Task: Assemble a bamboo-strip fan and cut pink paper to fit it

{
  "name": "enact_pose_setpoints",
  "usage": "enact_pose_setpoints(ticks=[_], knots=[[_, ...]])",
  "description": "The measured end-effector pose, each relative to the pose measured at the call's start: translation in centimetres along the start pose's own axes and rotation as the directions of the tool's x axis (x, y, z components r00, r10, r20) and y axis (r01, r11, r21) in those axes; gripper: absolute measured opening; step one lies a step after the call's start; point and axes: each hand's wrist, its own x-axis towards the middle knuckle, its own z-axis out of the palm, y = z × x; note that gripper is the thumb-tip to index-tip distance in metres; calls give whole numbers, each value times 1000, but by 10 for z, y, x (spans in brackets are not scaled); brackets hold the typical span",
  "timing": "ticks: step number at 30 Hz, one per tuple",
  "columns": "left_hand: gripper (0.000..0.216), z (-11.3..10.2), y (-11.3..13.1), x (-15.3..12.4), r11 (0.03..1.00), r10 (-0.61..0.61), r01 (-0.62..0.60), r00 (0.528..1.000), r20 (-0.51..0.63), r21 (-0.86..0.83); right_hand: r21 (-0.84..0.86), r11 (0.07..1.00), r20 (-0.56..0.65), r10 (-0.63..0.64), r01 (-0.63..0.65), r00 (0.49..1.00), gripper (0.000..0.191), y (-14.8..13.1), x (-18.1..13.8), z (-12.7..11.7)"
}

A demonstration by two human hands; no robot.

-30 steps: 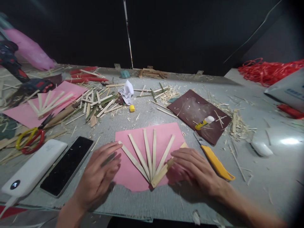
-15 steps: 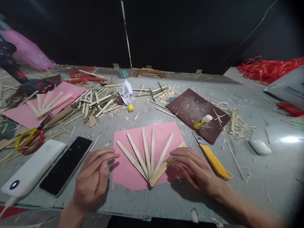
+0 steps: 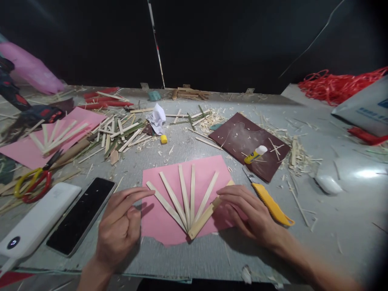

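Observation:
A pink paper sheet [image 3: 200,169] lies on the grey table in front of me, with several bamboo strips [image 3: 184,200] fanned out on it from a common base. My left hand [image 3: 121,226] hovers at the paper's left edge, fingers stretched out toward the leftmost strip and holding nothing. My right hand [image 3: 245,212] rests on the paper's right side, its fingertips pressing on the rightmost, wider strip [image 3: 209,214]. A yellow utility knife [image 3: 271,204] lies just right of my right hand.
A black phone [image 3: 81,214] and white power bank [image 3: 36,222] lie at left, with scissors [image 3: 32,182] and a second pink fan sheet [image 3: 45,137] beyond. Loose bamboo strips [image 3: 124,135], brown sandpaper [image 3: 248,143] with a glue stick [image 3: 254,154], and red bands [image 3: 336,87] lie farther off.
My left hand has lifted off the pink paper and drawn back to the left. My right hand stays on the rightmost strip.

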Motion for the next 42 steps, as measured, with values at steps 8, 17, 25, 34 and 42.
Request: enact_pose_setpoints(ticks=[8,17,25,34,42], knots=[[23,12,32,21,972,231,-213,943,239,-99,14,993,-48,122,-121,991,31,5,0,-3],[66,60,52,26,864,397,-502,725,563,38,18,981,66,193,-195,979,19,2,5,-2],[55,60,36,48,881,417,-465,678,605,-86,-19,985,41,170,-170,985,18,10,4,1],[93,67,8,46,937,326,-316,645,692,-147,-161,948,24,283,-276,959,49,34,-8,3],[107,65,20,48,914,402,-301,578,711,-272,-193,946,56,277,-261,959,55,38,-14,11]])
